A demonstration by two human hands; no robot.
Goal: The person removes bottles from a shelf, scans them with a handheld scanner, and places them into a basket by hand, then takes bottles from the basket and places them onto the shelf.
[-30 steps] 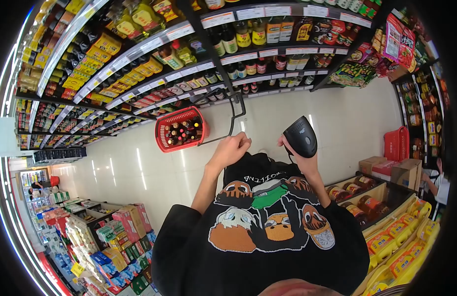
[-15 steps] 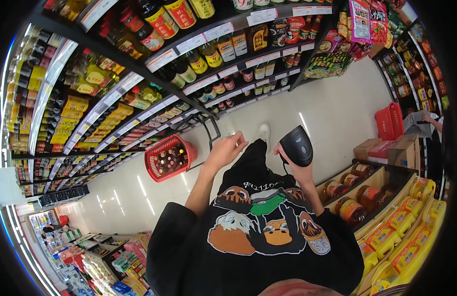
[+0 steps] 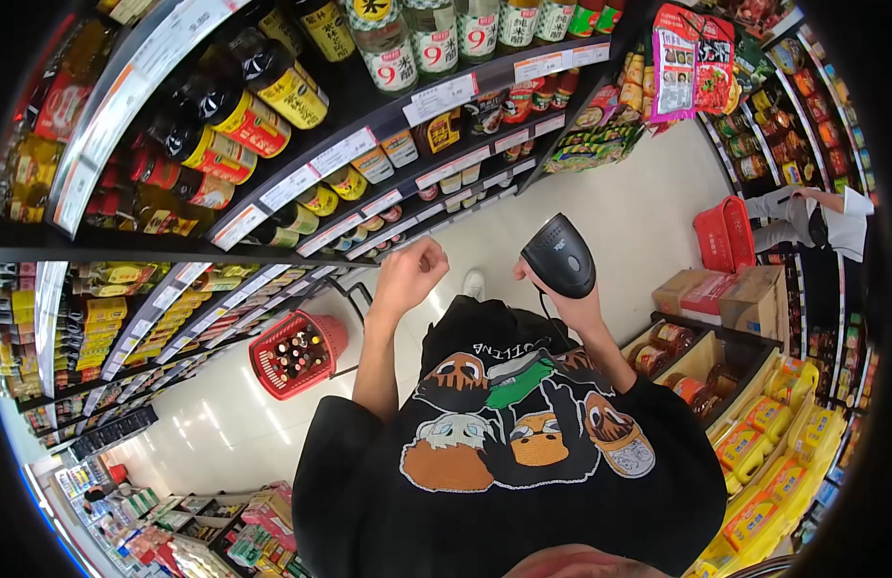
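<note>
My right hand (image 3: 573,306) is wrapped round a black handheld barcode scanner (image 3: 561,255), whose cord hangs below it. My left hand (image 3: 410,277) is raised in front of the lower shelf edge with its fingers curled in. Nothing shows in it. To its lower left, a red shopping basket (image 3: 298,353) with several dark bottles (image 3: 299,354) inside stands on the floor. The basket's black pull handle (image 3: 354,289) rises close to my left wrist. Ahead is a shelf with clear vinegar bottles (image 3: 436,43) and dark sauce bottles (image 3: 229,120).
Price-tag rails (image 3: 340,154) edge the shelves. Snack bags (image 3: 692,63) hang at the upper right. At right are another red basket (image 3: 723,236), cardboard boxes (image 3: 754,301) and a rack of yellow-packed bottles (image 3: 766,433). A person (image 3: 812,226) stands beyond them.
My view has moved closer to the shelf, so the bottles look larger. The red basket now lies lower and further left. My left hand is more tightly curled; the scanner stays in my right.
</note>
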